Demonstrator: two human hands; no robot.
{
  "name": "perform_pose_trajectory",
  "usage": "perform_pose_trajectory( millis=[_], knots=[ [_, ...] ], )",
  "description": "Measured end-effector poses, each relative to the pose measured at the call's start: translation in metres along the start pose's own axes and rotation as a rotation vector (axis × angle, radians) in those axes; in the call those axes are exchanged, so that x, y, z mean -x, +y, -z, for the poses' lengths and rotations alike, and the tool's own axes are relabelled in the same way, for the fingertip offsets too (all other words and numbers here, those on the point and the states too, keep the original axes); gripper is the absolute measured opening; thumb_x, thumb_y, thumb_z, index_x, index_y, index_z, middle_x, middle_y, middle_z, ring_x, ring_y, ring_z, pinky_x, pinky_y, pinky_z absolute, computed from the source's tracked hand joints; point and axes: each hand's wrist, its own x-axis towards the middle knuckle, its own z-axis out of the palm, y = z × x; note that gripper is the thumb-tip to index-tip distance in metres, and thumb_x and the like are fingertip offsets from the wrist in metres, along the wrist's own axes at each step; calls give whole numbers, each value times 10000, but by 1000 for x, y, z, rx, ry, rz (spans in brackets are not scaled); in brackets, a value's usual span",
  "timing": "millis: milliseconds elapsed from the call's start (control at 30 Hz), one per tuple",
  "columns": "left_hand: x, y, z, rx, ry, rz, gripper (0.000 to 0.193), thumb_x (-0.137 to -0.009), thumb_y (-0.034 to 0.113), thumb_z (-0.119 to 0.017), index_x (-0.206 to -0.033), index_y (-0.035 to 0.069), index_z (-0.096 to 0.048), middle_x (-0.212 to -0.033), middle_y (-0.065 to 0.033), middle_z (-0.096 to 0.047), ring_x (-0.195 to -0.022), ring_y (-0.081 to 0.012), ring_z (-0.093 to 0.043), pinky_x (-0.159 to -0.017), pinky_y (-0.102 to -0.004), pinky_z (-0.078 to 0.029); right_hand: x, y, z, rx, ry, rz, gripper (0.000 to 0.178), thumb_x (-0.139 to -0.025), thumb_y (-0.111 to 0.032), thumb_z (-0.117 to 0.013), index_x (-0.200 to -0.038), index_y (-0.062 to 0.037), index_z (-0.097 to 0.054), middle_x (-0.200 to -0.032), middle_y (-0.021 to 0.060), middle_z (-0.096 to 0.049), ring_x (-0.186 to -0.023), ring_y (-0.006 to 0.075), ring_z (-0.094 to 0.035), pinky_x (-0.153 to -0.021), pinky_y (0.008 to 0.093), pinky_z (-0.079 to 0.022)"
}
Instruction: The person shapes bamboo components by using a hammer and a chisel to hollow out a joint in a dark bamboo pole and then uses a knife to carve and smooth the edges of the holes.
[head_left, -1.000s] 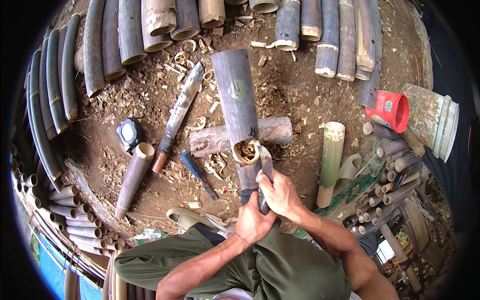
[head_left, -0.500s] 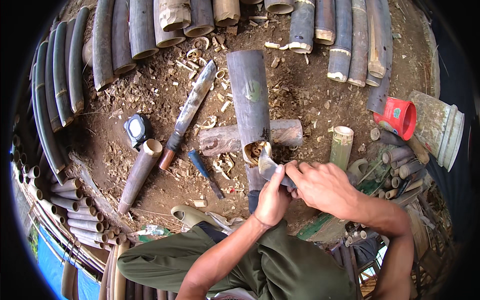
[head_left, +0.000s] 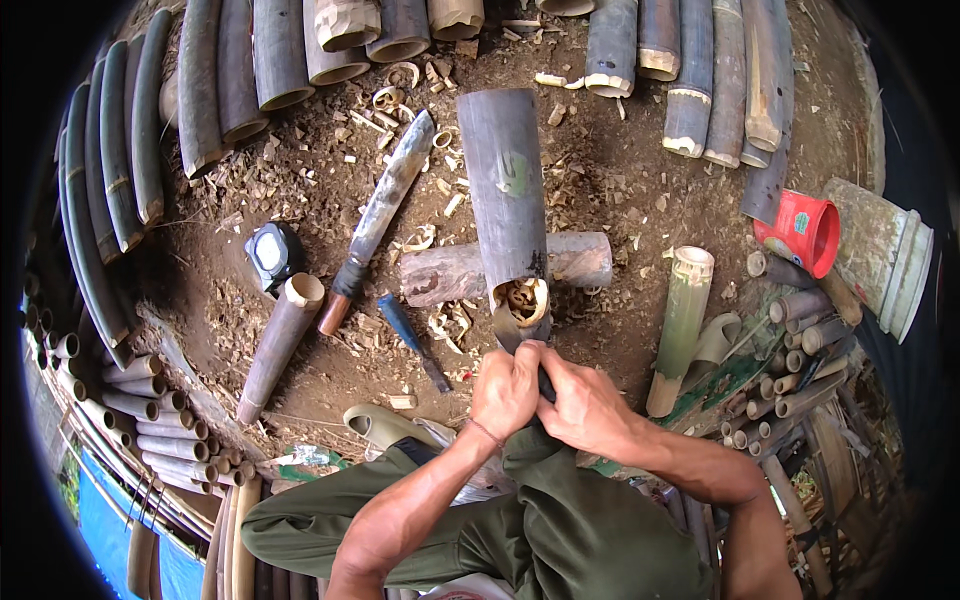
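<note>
Bamboo tube (head_left: 505,185), dark and thick, lies lengthwise before the person, resting across a short log (head_left: 430,275), its near end toward the knees. That end is open, showing a pale rim and loose curls inside. A knife (head_left: 509,330) stands with its grey blade just beside the left part of this rim; whether the edge touches the wall, I cannot tell.

Both hands are closed on the knife. The left hand (head_left: 505,390) is folded around it below the blade, and the right hand (head_left: 588,402) presses in from the other side — knuckles together, a bit of dark handle showing between them. Most fingertips are hidden. The hands are near the raised knee in green trousers (head_left: 590,500).

Left of the tube, a long machete (head_left: 390,190) with a wooden handle lies on the ground, with a blue-handled chisel (head_left: 402,325) near it. Further left are a tape measure (head_left: 273,255) and a short bamboo piece (head_left: 280,350). To the right lies a greenish bamboo piece (head_left: 682,330) — beyond it, a red tub (head_left: 790,225) just beside a dirty pale bucket (head_left: 870,250).
</note>
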Motion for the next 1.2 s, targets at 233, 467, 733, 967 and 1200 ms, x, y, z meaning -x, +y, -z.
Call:
perform_pose_trajectory(
  millis=[233,467,733,967,1200],
  knots=[
    [-6,22,30,-348,-70,-63,385,-946,262,-437,-733,-21,-588,-724,-328,-585,-730,-502,-609,-617,-559,-468,-5,-1,-44,-176,184,-39,620,-828,-116,-624,-1385,-2,-379,-1055,310,-634,-932,490,-623,-798,520,-531],
    [-13,19,30,-271,-82,4,513,-950,312,-450,-698,-108,-604,-658,-349,-577,-685,-492,-643,-656,-530,-516,-2,-3,-41,-19,271,-1,572,-821,-122,-632,-1349,-26,-432,-1061,242,-649,-857,445,-656,-751,491,-554],
    [-18,56,-20,515,-74,41,391,-999,290,-401,-924,-11,-638,-669,-44,-566,-620,-149,-516,-569,-318,-418,-13,-18,78,586,132,181,341,-810,-123,-654,-1129,-20,-590,-815,156,-669,-705,346,-681,-595,440,-549],
    [-16,40,-18,1328,-180,10,309,-1000,272,-440,-1066,19,-605,-924,-71,-624,-866,-167,-578,-778,-331,-449,-43,-71,99,910,-171,269,185,-796,-168,-658,-908,-22,-659,-780,141,-699,-689,279,-705,-576,379,-541],
    [-9,45,-1,1778,-258,32,416,-996,352,-392,-1195,33,-570,-1139,-87,-663,-1058,-219,-612,-983,-425,-444,-88,-125,95,1271,-465,433,95,-757,-188,-687,-737,-116,-746,-770,77,-735,-761,229,-729,-643,347,-562]
  ],
)
